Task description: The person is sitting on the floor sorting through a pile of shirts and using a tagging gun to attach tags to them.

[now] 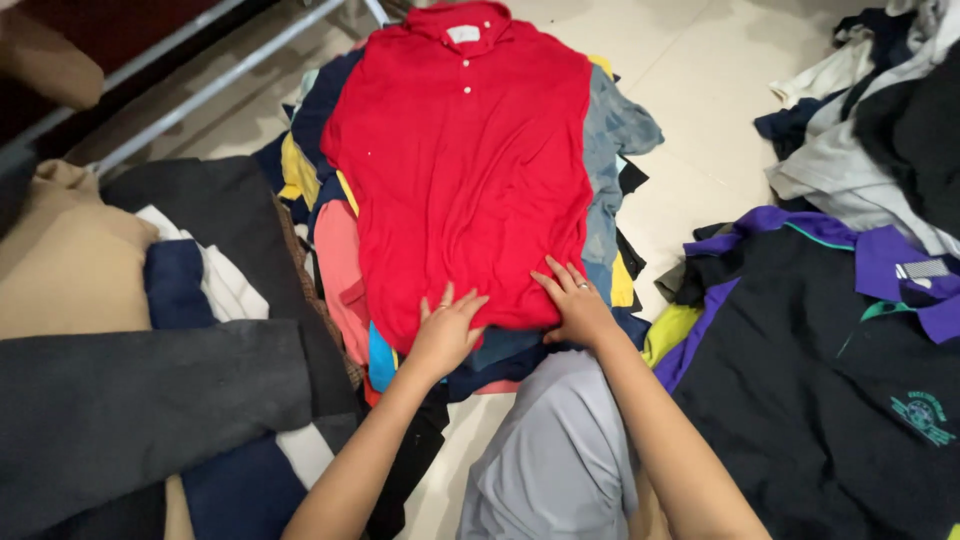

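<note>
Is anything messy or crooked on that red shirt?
The red shirt lies flat and buttoned on the pile of clothes. Only its bottom edge is bunched where the left hand and right hand press. Nothing looks torn.

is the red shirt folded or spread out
Spread out: the red shirt lies flat, front up, on the pile of clothes, both hands at its hem.

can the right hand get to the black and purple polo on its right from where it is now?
Probably yes. The right hand rests flat on the red shirt's hem, holding nothing, and the black and purple polo lies uncovered just beside that forearm.
</note>
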